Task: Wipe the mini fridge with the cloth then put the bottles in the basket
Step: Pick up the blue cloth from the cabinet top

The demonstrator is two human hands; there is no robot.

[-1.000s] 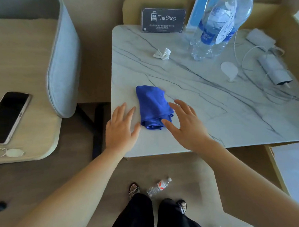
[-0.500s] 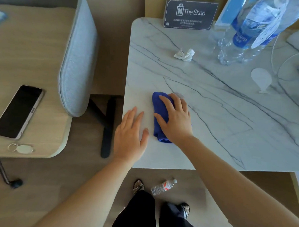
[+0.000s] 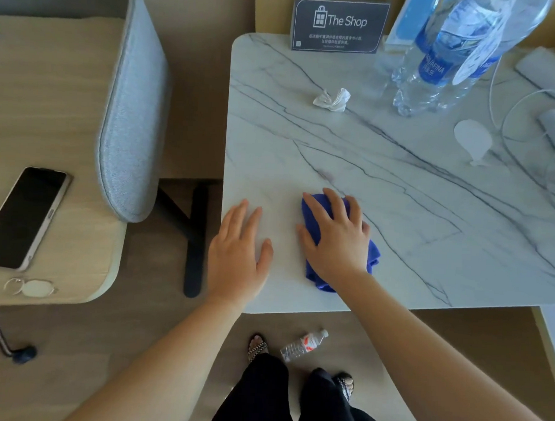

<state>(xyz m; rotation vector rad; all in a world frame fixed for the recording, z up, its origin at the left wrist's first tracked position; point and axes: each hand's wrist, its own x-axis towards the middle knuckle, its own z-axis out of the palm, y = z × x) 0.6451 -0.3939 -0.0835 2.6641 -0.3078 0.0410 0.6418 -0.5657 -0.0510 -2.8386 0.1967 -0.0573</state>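
- The blue cloth point(image 3: 374, 257) is lying bunched on the marble top point(image 3: 413, 197), under the right hand point(image 3: 335, 238).
- It is judged soft, light and limp; it is best gathered from above in a full palm, since an edge pinch would let it unfold.
- The right hand is spread flat, fingers pressed onto the cloth, not closed round it.
- The left hand point(image 3: 236, 256) is laid open on the bare top just left of the cloth, holding nothing.
- One small bottle point(image 3: 302, 345) is lying on the floor below the hands.
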